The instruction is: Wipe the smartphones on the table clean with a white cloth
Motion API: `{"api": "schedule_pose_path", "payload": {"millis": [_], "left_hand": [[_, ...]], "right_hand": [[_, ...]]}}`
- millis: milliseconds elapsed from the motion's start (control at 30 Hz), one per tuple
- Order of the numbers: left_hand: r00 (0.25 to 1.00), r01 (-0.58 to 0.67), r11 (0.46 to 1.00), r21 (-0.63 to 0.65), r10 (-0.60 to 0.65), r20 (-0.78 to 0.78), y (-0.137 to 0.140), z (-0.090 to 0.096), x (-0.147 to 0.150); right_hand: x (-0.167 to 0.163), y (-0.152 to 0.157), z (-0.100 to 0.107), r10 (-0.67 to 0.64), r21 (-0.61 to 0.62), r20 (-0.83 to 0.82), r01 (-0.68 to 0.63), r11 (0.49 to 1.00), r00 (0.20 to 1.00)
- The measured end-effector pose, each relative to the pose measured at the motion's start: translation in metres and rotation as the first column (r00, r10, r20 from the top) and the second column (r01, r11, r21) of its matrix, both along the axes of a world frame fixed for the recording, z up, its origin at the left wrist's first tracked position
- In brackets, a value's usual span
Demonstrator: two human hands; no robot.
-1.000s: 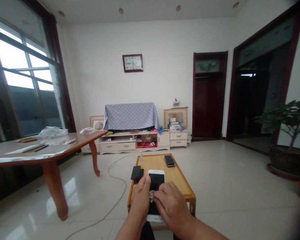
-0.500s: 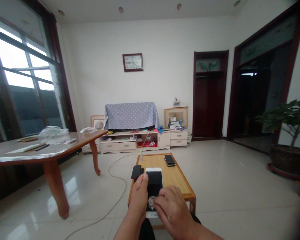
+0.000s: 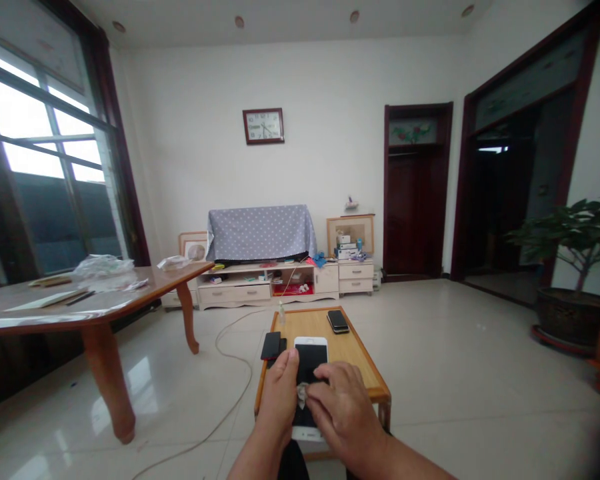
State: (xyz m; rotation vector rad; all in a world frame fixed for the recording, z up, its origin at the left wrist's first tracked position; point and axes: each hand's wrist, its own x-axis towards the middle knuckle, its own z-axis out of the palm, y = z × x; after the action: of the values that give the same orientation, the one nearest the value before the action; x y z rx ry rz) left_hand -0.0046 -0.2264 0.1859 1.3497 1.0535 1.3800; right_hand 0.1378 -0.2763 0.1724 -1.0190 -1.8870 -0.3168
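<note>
A white smartphone [image 3: 311,352] with a dark screen is held upright over the near end of a small wooden table [image 3: 300,322]. My left hand [image 3: 279,393] grips its left edge, thumb along the side. Against the screen, my right hand [image 3: 343,407] pinches a crumpled whitish wad [image 3: 301,395], perhaps tissue or cloth; its material is unclear. The right fingers hide part of the screen and the phone's right edge. Beyond the phone, dark phones [image 3: 338,321] lie stacked at the table's far right, and another dark phone-like item [image 3: 271,345] sits at its left edge.
A small clear bottle [image 3: 281,312] stands at the table's far left corner. To the left is a larger wooden table [image 3: 145,293] with plastic bags [image 3: 103,265]. A cable [image 3: 247,387] runs across the floor. A potted plant [image 3: 575,313] stands at right.
My right hand has moved the wad up the screen, away from the phone's bottom end. The left hand keeps its grip. The whole view has shifted slightly.
</note>
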Motion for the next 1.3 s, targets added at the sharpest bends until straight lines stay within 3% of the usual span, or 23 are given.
{"api": "schedule_pose_path", "payload": {"millis": [100, 167, 233, 300, 400, 567, 700, 800, 867, 933, 1000, 1067, 1133, 1200, 1300], "left_hand": [[0.996, 0.092, 0.996, 0.007, -0.092, 0.012, -0.001, 0.004, 0.000], [0.987, 0.155, 0.988, 0.010, -0.155, 0.029, -0.003, 0.006, 0.000], [0.975, 0.219, 0.976, 0.007, -0.219, 0.043, -0.005, 0.008, 0.000], [0.962, 0.270, 0.963, -0.007, -0.269, 0.053, -0.006, 0.010, 0.001], [0.946, 0.320, 0.946, -0.047, -0.316, 0.078, -0.006, 0.012, 0.002], [0.931, 0.351, 0.931, -0.095, -0.336, 0.143, -0.009, 0.025, 0.002], [0.948, 0.318, 0.944, -0.088, -0.317, 0.018, -0.015, 0.035, -0.002], [0.922, 0.382, 0.922, -0.064, -0.385, -0.036, -0.016, 0.033, -0.002], [0.909, 0.417, 0.908, -0.043, -0.417, -0.006, -0.014, 0.029, 0.000], [0.912, 0.411, 0.911, -0.026, -0.410, 0.025, -0.012, 0.025, 0.001], [0.915, 0.404, 0.915, -0.018, -0.404, 0.025, -0.012, 0.023, 0.003], [0.919, 0.394, 0.919, -0.013, -0.394, 0.009, -0.014, 0.022, 0.005], [0.926, 0.377, 0.926, -0.013, -0.377, -0.005, -0.015, 0.022, 0.007], [0.937, 0.347, 0.937, -0.019, -0.348, -0.015, -0.016, 0.021, 0.010], [0.946, 0.323, 0.946, -0.016, -0.323, -0.019, -0.015, 0.018, 0.014]], "right_hand": [[0.012, 0.018, 0.015, -0.072, -0.013, -0.168, 0.071, 0.997, 0.983], [0.022, 0.031, 0.028, -0.064, -0.114, -0.285, 0.032, 0.993, 0.956], [0.029, 0.038, 0.037, -0.002, -0.256, -0.383, -0.104, 0.961, 0.924], [0.031, 0.039, 0.040, 0.079, -0.373, -0.475, -0.282, 0.884, 0.877], [0.030, 0.039, 0.035, 0.137, -0.392, -0.616, -0.453, 0.801, 0.776], [0.032, 0.052, 0.025, 0.058, -0.286, -0.813, -0.485, 0.826, 0.579], [0.039, 0.061, 0.029, 0.010, -0.173, -0.927, -0.451, 0.875, 0.375], [0.041, 0.063, 0.032, 0.002, -0.130, -0.953, -0.412, 0.902, 0.304], [0.044, 0.065, 0.031, -0.019, -0.148, -0.947, -0.382, 0.912, 0.321], [0.049, 0.069, 0.029, -0.049, -0.198, -0.919, -0.348, 0.917, 0.392], [0.057, 0.075, 0.027, -0.087, -0.262, -0.849, -0.273, 0.926, 0.521], [0.065, 0.080, 0.024, -0.130, -0.282, -0.721, -0.117, 0.952, 0.680], [0.068, 0.080, 0.021, -0.195, -0.211, -0.542, 0.092, 0.973, 0.817], [0.062, 0.073, 0.018, -0.278, -0.086, -0.350, 0.265, 0.960, 0.894], [0.045, 0.057, 0.014, -0.325, 0.053, -0.095, 0.331, 0.942, 0.941]]}}
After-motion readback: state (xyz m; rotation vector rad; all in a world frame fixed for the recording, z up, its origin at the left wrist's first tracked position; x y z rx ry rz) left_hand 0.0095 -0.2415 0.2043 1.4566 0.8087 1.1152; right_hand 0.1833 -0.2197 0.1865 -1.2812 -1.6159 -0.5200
